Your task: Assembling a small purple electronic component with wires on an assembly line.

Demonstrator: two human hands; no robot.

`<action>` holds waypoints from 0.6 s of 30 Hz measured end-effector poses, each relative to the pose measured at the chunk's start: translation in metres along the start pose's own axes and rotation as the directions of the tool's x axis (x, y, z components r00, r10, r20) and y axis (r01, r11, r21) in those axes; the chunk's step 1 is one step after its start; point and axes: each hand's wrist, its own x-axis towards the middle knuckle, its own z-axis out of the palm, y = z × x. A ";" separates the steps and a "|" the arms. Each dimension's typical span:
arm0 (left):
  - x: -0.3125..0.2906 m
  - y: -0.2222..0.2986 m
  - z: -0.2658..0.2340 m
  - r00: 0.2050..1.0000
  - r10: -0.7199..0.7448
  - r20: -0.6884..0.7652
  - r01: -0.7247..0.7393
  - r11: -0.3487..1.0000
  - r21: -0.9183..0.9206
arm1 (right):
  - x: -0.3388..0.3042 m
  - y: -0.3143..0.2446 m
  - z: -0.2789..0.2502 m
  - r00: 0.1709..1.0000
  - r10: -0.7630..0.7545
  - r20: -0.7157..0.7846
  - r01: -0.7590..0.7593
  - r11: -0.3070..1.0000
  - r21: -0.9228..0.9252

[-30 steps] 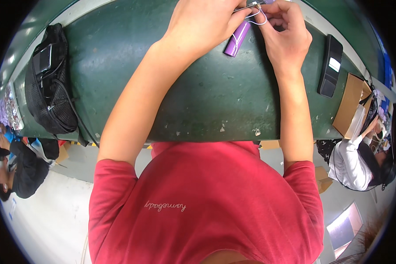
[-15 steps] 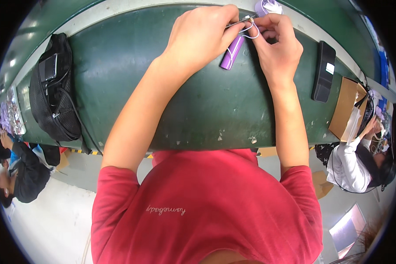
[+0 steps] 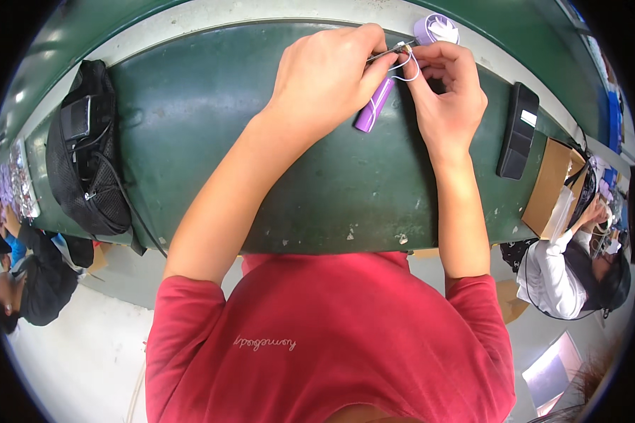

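My left hand (image 3: pixel 329 74) is closed on a thin, dark flat piece (image 3: pixel 382 54), seen nearly edge-on, perhaps a small circuit board. Close by, my right hand (image 3: pixel 450 88) pinches thumb and fingers at the piece's right end, by a small pale and brass-coloured part (image 3: pixel 405 47). Exactly what sits between the right fingertips is too small to tell. Thin white wires (image 3: pixel 417 73) loop down from there to a purple cylindrical battery cell (image 3: pixel 375 106), which lies below the fingers. Just beyond my right hand is a round purple fan head (image 3: pixel 425 29) with white blades.
The green work table (image 3: pixel 331 190) has a pale raised edge (image 3: pixel 261 20) at the back. On the left lies a black mesh bag (image 3: pixel 85 155) with a cable. A black phone-like slab (image 3: pixel 518 134) and a cardboard box (image 3: pixel 549 183) are on the right. Co-workers sit at both sides.
The whole view has shifted a little, so table and hands appear lower and more of the purple fan head shows. Both hands keep nearly the same grip and place.
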 end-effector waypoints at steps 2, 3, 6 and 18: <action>0.000 0.001 -0.001 1.000 -0.015 0.000 0.015 1.000 -0.004 | 0.000 -0.001 0.000 1.000 0.004 -0.008 -0.004 1.000 -0.005; 0.000 0.002 -0.001 1.000 -0.025 -0.005 0.025 1.000 -0.007 | 0.000 -0.001 0.001 1.000 0.003 -0.020 -0.003 1.000 -0.009; 0.001 0.000 0.000 1.000 -0.011 -0.013 0.011 1.000 -0.027 | 0.000 0.003 0.000 0.999 -0.027 -0.032 0.026 0.999 -0.027; 0.003 0.009 -0.013 0.999 0.033 -0.025 -0.035 0.996 -0.088 | -0.001 0.004 0.001 0.997 -0.072 -0.040 0.069 0.995 -0.070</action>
